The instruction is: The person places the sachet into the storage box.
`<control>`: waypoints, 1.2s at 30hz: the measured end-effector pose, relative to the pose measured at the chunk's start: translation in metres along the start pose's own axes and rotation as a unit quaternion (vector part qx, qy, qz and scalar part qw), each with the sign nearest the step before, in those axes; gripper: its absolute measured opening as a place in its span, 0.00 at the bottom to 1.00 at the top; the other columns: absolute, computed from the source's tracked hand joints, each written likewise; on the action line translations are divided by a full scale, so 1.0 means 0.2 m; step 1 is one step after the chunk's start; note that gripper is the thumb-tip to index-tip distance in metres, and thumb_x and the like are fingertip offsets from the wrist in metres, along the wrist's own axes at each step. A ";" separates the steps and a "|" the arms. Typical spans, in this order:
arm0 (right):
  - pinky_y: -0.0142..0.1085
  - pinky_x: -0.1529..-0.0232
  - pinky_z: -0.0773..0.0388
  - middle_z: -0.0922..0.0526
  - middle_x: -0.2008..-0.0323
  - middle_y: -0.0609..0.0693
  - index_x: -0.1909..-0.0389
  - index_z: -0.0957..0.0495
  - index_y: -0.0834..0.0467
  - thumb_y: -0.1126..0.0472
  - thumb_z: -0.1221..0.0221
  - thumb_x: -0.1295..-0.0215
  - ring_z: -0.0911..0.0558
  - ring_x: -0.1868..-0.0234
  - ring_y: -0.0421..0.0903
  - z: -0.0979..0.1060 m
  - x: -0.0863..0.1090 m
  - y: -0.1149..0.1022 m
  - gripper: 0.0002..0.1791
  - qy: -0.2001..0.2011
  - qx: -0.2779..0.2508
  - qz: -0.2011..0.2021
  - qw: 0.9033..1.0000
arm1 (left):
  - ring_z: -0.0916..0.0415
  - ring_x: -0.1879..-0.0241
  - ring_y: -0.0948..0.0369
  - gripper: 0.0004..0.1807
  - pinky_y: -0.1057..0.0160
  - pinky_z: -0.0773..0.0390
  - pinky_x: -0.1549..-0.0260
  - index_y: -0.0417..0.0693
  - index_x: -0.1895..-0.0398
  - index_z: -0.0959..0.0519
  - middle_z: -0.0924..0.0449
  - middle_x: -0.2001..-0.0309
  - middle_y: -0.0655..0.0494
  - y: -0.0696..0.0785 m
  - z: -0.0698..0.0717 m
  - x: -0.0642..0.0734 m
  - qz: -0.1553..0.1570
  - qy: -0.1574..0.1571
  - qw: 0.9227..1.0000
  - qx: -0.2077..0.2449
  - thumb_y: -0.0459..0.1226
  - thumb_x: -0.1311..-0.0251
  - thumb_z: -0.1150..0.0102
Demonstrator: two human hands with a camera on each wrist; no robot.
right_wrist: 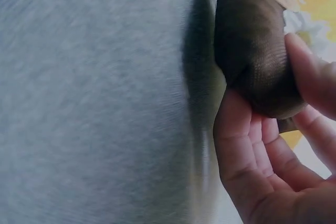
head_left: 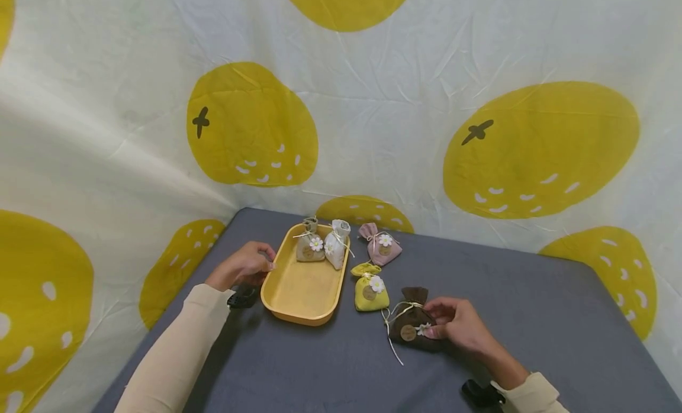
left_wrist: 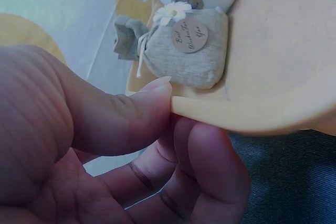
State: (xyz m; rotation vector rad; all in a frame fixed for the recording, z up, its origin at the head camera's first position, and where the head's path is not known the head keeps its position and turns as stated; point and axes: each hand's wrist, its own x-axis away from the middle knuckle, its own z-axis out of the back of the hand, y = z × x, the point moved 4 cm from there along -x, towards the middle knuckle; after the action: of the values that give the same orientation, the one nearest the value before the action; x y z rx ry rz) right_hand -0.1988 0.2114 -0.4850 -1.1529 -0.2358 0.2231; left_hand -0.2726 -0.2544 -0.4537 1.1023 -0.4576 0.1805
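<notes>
Evidently, the left grip [head_left: 249, 264] pinches the tray [head_left: 303, 286], centre-left; the right grip [head_left: 463, 326] pinches the brown bag [head_left: 414, 316], lower right. Squeeze lightly, sparing its flower [head_left: 422, 329].

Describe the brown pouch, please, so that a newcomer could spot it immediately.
On the grey table, look right of the yellow-orange tray, past the yellow pouch. There, held in the right hand, is the brown pouch, the darkest of the five.

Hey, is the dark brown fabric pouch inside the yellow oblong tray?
No, the right hand holds the dark brown fabric pouch outside the yellow oblong tray.
</notes>
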 end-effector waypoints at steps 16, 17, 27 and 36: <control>0.30 0.62 0.18 0.13 0.61 0.43 0.48 0.20 0.74 0.75 0.24 0.52 0.17 0.64 0.35 0.14 -0.03 -0.25 0.28 0.047 -0.005 0.038 0.998 | 0.26 0.78 0.59 0.13 0.62 0.22 0.76 0.34 0.45 0.27 0.23 0.73 0.49 0.01 0.01 -0.01 -0.001 0.012 1.000 -0.029 0.28 0.30 0.44; 0.30 0.62 0.18 0.12 0.61 0.44 0.48 0.19 0.73 0.74 0.24 0.52 0.17 0.64 0.35 0.14 -0.03 -0.27 0.28 0.047 0.000 0.040 0.998 | 0.26 0.78 0.59 0.13 0.62 0.22 0.76 0.34 0.44 0.27 0.23 0.73 0.49 0.01 0.01 0.00 0.000 0.011 1.000 -0.029 0.28 0.29 0.44; 0.31 0.60 0.18 0.13 0.61 0.46 0.49 0.19 0.70 0.73 0.24 0.52 0.17 0.63 0.39 0.13 -0.10 -0.43 0.26 0.045 0.027 0.054 0.997 | 0.25 0.77 0.59 0.14 0.62 0.21 0.76 0.32 0.44 0.27 0.23 0.72 0.48 0.01 0.00 0.01 0.002 0.006 1.000 -0.027 0.28 0.29 0.44; 0.32 0.60 0.17 0.13 0.62 0.44 0.49 0.18 0.70 0.74 0.25 0.52 0.16 0.62 0.40 0.06 -0.18 -0.55 0.26 0.035 0.003 0.078 0.996 | 0.23 0.75 0.58 0.14 0.61 0.19 0.75 0.33 0.44 0.27 0.21 0.65 0.42 0.02 0.01 0.01 0.004 0.006 1.000 -0.026 0.28 0.30 0.44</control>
State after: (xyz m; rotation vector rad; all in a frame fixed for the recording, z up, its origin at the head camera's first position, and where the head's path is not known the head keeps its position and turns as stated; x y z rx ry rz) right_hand -0.2306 0.1685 -0.3806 -1.1728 -0.0836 0.3211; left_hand -0.2721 -0.2539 -0.4485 1.0479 -0.4526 0.1810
